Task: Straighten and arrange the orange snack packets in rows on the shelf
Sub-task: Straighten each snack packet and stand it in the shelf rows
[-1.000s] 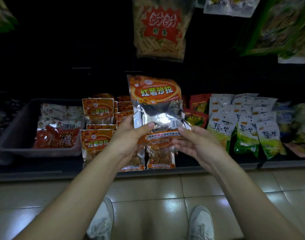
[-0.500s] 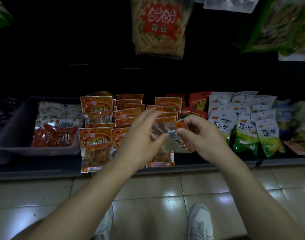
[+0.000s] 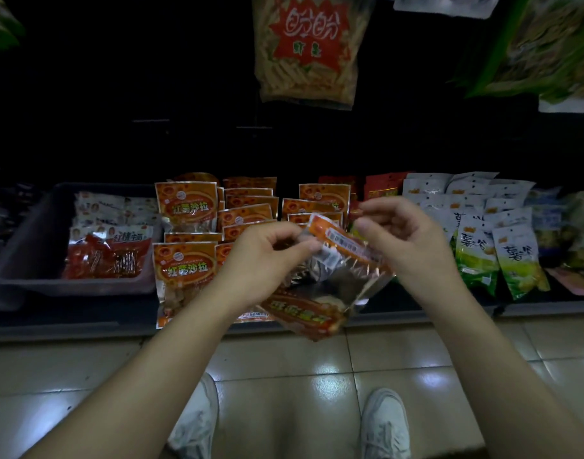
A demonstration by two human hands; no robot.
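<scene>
So you've turned the orange packet (image 3: 320, 293) right over. A second ago you held it upright with its title band at the top. Half a second ago it was tipping down between your hands. Now the title band hangs lowest, with its lettering upside down, and the sealed bottom strip is uppermost, slanting up to the left.

Your left hand (image 3: 267, 256) pinches the packet's left edge between thumb and curled fingers. Your right hand (image 3: 406, 240) pinches the top strip near its right end. Both grips are light, at the edges only.

The packet is in the air, just in front of the shelf (image 3: 85, 326) and low over its front lip. It covers the front of the right-hand column of orange packets (image 3: 323, 195). The left columns (image 3: 184, 270) stand fairly neat, with their titles readable.

This one isn't placed yet, and as it hangs it would go down reversed. I'd judge you're smoothing or checking it. It will need turning title-up before it joins a row, probably at the front right, though I can't see whether there's a gap there. Keep it clear of the green and white bags (image 3: 476, 256) on the right.
</scene>
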